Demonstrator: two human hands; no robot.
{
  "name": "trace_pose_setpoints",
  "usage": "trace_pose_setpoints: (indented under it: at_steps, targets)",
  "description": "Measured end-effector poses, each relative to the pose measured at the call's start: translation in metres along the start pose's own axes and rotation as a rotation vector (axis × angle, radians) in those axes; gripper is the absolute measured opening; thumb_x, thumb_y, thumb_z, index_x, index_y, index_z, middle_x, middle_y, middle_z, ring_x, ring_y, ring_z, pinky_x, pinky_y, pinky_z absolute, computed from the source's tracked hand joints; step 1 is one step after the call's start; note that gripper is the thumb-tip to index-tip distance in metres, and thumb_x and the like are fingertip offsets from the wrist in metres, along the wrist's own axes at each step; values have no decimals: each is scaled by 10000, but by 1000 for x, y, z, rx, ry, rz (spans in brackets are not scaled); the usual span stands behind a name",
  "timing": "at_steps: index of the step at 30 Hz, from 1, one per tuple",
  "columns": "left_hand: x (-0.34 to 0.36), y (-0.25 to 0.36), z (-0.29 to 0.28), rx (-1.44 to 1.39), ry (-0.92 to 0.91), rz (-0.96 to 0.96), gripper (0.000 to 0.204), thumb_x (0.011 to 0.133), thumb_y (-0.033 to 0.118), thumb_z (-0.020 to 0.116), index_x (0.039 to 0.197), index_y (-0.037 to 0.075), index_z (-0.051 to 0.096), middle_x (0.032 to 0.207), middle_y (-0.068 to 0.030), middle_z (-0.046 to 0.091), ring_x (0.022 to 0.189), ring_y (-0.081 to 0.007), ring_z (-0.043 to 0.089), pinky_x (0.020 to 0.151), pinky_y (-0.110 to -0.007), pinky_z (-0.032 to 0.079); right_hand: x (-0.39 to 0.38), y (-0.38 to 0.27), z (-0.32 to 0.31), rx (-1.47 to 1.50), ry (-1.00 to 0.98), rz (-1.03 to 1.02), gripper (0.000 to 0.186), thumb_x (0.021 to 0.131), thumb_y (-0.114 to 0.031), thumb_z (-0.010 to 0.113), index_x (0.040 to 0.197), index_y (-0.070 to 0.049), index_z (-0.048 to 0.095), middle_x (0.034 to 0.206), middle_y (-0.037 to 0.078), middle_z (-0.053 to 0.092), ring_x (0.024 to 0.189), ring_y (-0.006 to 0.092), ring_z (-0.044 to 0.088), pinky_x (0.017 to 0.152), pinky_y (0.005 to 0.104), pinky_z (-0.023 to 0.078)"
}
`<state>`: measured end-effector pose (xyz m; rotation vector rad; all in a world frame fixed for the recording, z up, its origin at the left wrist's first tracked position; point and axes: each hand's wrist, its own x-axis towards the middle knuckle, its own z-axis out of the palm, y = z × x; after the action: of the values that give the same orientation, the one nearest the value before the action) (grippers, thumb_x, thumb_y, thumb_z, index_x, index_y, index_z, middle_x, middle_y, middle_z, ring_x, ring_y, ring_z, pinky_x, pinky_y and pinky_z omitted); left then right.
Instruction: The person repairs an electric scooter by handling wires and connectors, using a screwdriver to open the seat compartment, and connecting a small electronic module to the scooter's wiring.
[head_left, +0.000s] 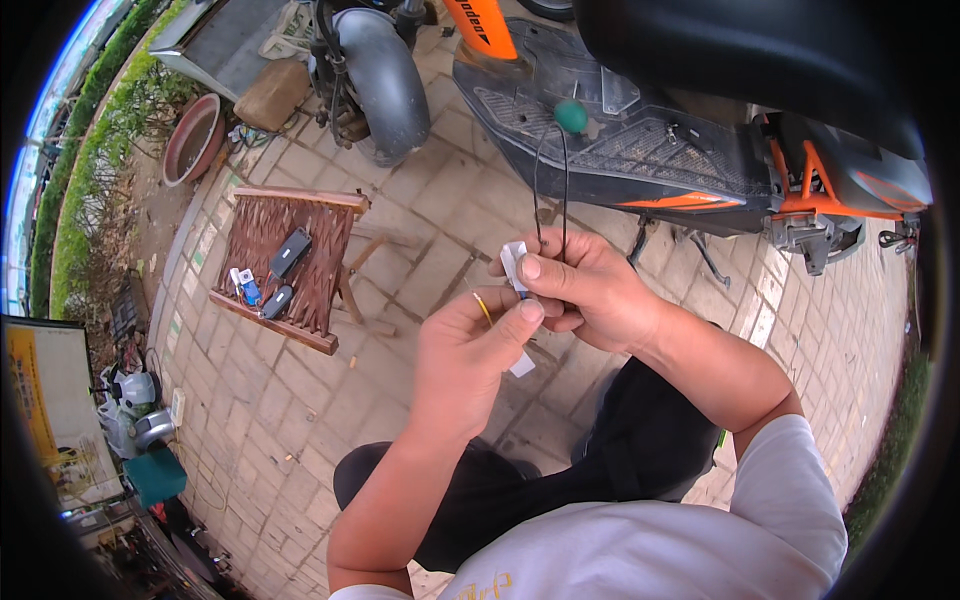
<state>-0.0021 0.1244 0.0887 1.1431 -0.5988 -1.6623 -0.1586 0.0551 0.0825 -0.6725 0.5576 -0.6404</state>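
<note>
Both of my hands are close together over the paving, fingertips nearly meeting. My left hand is closed in a pinch, with a thin yellow wire sticking out past its fingers. Below its thumb hangs a white strip. My right hand is closed around a thin black cable, which rises in a loop toward the scooter footboard. A white tab shows between the right thumb and fingers. The wire ends between the fingertips are mostly hidden.
An orange and black scooter stands ahead, with a green ball at its footboard. To the left, a folding stool bears a black box-shaped device, a dark key fob and a blue-and-white item. Another vehicle's wheel is beyond.
</note>
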Motion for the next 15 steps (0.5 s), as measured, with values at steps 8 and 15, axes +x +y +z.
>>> trace_pose_setpoints:
  at_steps: [8, 15]
  targets:
    - [0, 4, -2, 41, 192, 146, 219, 938, 90, 635, 1117, -32, 608, 787, 5, 505, 629, -66, 393, 572, -218, 335, 11, 4, -18, 105, 73, -15, 186, 980, -272, 604, 906, -104, 577, 896, 58, 632, 531, 63, 411, 426, 198, 265]
    - [-4, 0, -13, 335, -72, 502, 176, 991, 117, 521, 1106, -11, 560, 913, -14, 523, 768, -74, 465, 686, -225, 390, 9, 2, -18, 134, 280, 21, 209, 987, -283, 591, 944, -79, 582, 974, 111, 687, 777, 99, 679, 416, 180, 322]
